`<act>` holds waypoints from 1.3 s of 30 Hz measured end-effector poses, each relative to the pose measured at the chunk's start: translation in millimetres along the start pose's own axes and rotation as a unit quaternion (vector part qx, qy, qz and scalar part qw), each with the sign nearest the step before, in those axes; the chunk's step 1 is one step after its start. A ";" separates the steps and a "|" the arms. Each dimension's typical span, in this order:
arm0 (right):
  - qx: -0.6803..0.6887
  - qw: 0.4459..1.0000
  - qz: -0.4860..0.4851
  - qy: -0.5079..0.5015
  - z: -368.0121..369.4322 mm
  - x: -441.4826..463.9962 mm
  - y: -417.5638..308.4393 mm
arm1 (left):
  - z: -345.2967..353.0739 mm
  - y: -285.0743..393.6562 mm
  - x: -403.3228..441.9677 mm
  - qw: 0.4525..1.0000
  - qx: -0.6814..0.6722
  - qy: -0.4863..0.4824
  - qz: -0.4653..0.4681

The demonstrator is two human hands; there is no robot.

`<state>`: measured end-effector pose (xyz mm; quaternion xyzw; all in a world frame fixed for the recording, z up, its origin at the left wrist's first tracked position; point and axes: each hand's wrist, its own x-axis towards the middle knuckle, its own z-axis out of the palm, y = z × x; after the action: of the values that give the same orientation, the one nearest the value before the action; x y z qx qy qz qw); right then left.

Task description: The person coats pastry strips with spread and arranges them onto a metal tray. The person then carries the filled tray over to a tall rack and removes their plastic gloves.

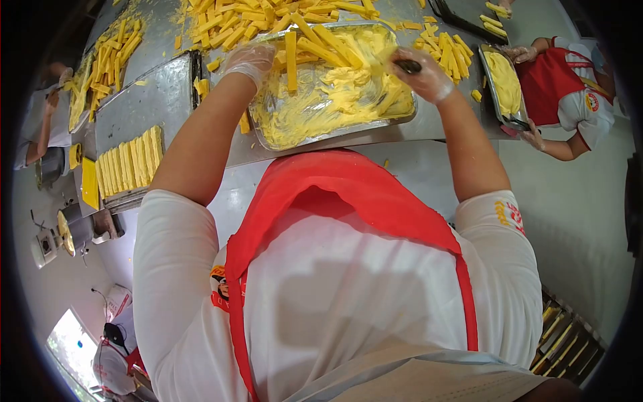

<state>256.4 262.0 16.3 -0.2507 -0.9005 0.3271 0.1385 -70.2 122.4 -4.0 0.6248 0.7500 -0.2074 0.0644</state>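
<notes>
A shallow metal tray (333, 139) lies before me, smeared with pale yellow cream (348, 87). Several yellow cake sticks (321, 50) rest in its far part, one of them (291, 63) lying upright in view close to my left fingers. My left hand (250, 61), in a clear plastic glove, is closed at the tray's left rim; its fingertips are partly hidden. In my gloved right hand (425, 75) is a spatula with a black handle (408, 65). Its blurred blade (383, 57) is over the cream at the tray's right side.
Loose cake sticks (234, 17) are heaped behind the tray, with more piles (445, 53) to the right and left. A baking sheet (144, 100) at left bears a row of cream-coated sticks (130, 161). On the right, a co-worker in a red apron (546, 80) holds another cream tray (502, 84).
</notes>
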 end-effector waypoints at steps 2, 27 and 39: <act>-0.010 0.999 0.043 -0.021 -1.9 -21.0 -15.3 | -10.0 0.8 -15.2 0.996 -0.085 0.011 -0.005; -0.046 0.979 -0.050 0.195 31.1 -31.9 -56.8 | 16.7 52.3 -105.3 0.867 -0.459 0.194 0.000; 0.387 0.908 0.055 0.151 75.6 -23.8 -71.3 | 34.3 76.2 -93.1 0.863 -0.470 0.180 0.038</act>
<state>219.3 162.6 4.7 -0.2733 -0.6562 0.6151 0.3410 17.3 34.3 -19.6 0.5750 0.7329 0.2884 0.2215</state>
